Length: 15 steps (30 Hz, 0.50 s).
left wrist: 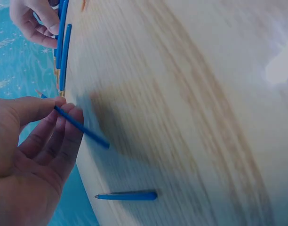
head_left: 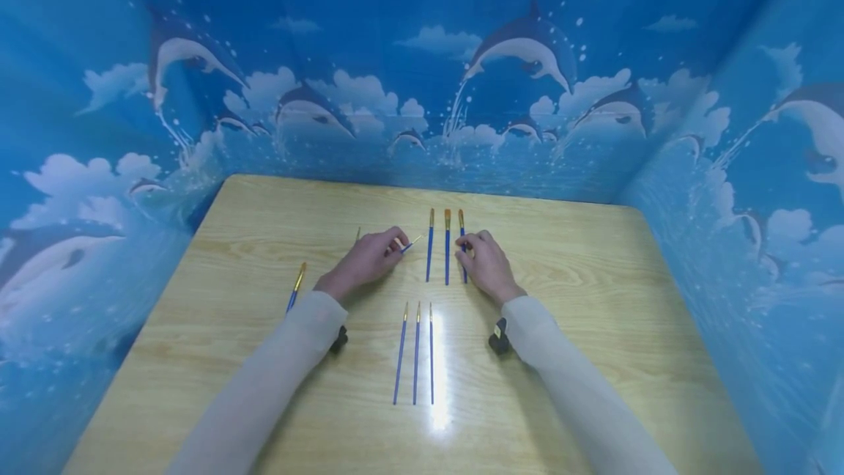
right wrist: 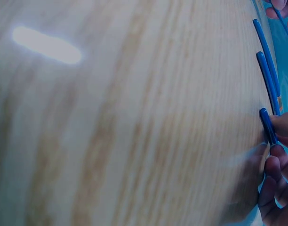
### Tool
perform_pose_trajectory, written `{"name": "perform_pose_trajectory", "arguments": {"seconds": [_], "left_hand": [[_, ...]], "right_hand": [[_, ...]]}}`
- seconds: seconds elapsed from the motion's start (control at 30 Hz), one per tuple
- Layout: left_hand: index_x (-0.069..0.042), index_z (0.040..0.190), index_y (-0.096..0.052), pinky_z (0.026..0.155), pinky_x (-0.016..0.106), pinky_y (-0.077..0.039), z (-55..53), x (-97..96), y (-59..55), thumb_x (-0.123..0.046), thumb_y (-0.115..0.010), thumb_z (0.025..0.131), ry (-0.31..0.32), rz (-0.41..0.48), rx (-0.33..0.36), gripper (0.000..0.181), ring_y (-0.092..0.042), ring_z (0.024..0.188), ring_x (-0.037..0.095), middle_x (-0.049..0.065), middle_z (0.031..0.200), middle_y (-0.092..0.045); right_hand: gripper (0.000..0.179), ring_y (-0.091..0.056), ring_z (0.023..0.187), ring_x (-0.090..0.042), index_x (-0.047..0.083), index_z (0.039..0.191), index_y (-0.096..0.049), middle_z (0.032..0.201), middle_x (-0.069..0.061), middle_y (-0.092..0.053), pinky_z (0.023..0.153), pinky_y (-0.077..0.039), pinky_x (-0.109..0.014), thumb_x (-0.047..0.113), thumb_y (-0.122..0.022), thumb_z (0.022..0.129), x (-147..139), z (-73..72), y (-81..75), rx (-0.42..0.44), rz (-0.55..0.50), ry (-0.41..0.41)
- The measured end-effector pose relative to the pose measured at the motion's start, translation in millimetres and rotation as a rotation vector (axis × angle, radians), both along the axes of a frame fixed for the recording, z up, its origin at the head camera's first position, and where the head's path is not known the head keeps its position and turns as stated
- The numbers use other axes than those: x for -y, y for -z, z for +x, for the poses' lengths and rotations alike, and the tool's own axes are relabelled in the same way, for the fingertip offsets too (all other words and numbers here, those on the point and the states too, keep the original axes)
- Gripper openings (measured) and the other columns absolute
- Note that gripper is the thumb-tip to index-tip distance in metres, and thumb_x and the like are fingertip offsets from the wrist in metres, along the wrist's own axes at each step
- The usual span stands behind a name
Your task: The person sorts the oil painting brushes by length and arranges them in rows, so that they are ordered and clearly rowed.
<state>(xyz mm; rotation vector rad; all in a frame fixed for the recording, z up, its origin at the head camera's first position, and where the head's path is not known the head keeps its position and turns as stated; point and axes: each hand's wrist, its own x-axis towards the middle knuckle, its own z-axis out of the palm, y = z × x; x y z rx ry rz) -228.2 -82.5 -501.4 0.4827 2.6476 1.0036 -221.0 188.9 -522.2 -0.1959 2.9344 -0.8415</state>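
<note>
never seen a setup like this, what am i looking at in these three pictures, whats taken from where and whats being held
No machine here, just somebody working bare-handed at a wooden table. The wide picture comes from a camera worn on the head, looking down; the other two come from small cameras on the wrists. The left hand pinches a paintbrush clear of the table. The right hand grips the rightmost brush in a row of three. Nearer the person lie three thinner brushes, side by side. Two more brushes lie to the left, both partly hidden in the wide picture.
</note>
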Motion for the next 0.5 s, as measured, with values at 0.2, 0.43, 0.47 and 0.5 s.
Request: {"name": "perform_pose_trajectory", "arguments": {"seconds": [0.2, 0.43, 0.47, 0.5], "left_hand": [[-0.016, 0.133, -0.068, 0.104, 0.045, -0.062, 7.1, 2.1, -3.3, -0.012, -0.065, 0.109, 0.005, 0.029, 0.059, 0.025, -0.073, 0.117, 0.027, 0.009, 0.126, -0.075], [-0.019, 0.139, -0.067, 0.075, 0.032, -0.064, 24.5, 7.7, -6.9, -0.012, -0.070, 0.105, -0.026, 0.096, 0.209, 0.035, -0.072, 0.093, 0.018, 0.006, 0.122, -0.072], [-0.019, 0.140, -0.067, 0.073, 0.031, -0.064, 27.8, 8.6, -7.4, -0.012, -0.071, 0.105, -0.023, 0.105, 0.222, 0.035, -0.072, 0.089, 0.018, 0.006, 0.121, -0.072], [-0.019, 0.140, -0.068, 0.072, 0.031, -0.064, 31.0, 9.4, -7.9, -0.012, -0.071, 0.105, -0.019, 0.112, 0.230, 0.036, -0.072, 0.087, 0.017, 0.006, 0.120, -0.072]], "right_hand": [[0.035, -0.064, 0.111, -0.029, 0.010, 0.140, -0.069, 0.130, -0.013, -0.062, 0.094, -0.059, -0.047, 0.026, -0.067, 0.110, 0.3, -0.2, 0.0, -0.001, -0.001, -0.002], [0.035, -0.064, 0.113, -0.029, 0.010, 0.141, -0.069, 0.130, -0.013, -0.062, 0.097, -0.059, -0.047, 0.026, -0.067, 0.110, 0.2, 0.1, 0.2, 0.004, 0.000, 0.006], [0.035, -0.064, 0.113, -0.030, 0.010, 0.140, -0.069, 0.130, -0.013, -0.062, 0.097, -0.060, -0.047, 0.026, -0.067, 0.110, 0.2, 0.1, 0.2, 0.005, -0.002, 0.008], [0.035, -0.064, 0.113, -0.030, 0.010, 0.140, -0.069, 0.130, -0.013, -0.062, 0.097, -0.060, -0.047, 0.026, -0.067, 0.110, 0.1, 0.0, 0.1, 0.006, -0.004, 0.010]]}}
